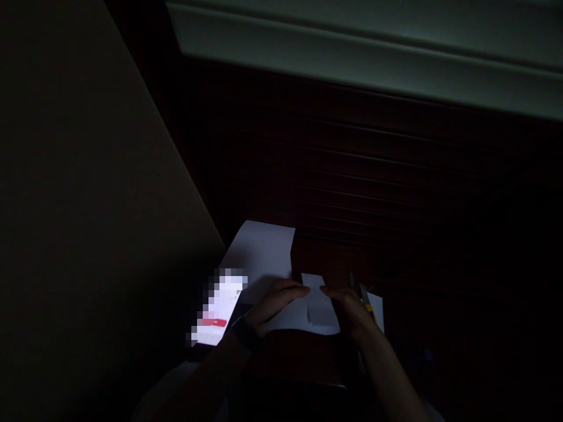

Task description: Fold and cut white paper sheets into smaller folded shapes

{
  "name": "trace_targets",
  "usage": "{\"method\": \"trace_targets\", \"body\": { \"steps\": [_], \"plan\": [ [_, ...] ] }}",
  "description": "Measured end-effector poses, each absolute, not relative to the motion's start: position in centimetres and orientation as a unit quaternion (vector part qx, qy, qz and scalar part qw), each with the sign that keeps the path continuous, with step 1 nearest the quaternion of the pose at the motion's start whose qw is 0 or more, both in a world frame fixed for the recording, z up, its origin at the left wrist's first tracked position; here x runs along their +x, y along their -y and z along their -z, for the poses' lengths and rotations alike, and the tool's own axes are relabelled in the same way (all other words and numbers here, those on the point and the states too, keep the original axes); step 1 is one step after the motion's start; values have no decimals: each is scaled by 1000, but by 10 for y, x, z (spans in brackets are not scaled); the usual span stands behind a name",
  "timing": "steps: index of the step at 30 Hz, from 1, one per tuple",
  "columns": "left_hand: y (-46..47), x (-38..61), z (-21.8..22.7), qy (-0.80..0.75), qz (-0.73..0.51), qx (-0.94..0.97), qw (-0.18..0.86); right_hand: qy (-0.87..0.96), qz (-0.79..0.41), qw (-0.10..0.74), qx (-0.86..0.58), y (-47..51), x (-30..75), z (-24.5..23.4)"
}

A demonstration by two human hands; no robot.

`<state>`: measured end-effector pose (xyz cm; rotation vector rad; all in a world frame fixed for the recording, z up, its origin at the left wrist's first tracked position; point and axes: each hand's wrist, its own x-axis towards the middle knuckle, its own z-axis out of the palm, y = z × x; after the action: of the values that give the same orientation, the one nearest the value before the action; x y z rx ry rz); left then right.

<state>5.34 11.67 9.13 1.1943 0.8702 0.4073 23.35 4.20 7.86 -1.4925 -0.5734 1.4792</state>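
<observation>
In dim light, a small folded piece of white paper [320, 303] lies between my two hands over the dark red-brown table. My left hand [278, 300], with a dark band on its wrist, holds the paper's left side, its thumb near the upper edge. From the right, my right hand [350, 306] grips the other side; its lower fingers are in shadow. A larger white sheet [264, 252] spreads behind and to the left of my left hand. Just beyond my right hand lies a cutter-like tool with a yellow part [368, 307].
A glowing screen [222, 308], partly pixelated, stands left of my left wrist. A slim pointed object [350, 279] and another white paper [377, 308] are by my right hand. A pale wall or panel [88, 176] rises on the left, with dark slats behind the table.
</observation>
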Motion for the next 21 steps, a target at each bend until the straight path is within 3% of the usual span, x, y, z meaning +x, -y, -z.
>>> {"method": "trace_targets", "body": {
  "steps": [21],
  "plan": [
    [-111,58,-88,-402,-246,526,709,316,-601,443,-586,-39,236,-76]
  ]
}}
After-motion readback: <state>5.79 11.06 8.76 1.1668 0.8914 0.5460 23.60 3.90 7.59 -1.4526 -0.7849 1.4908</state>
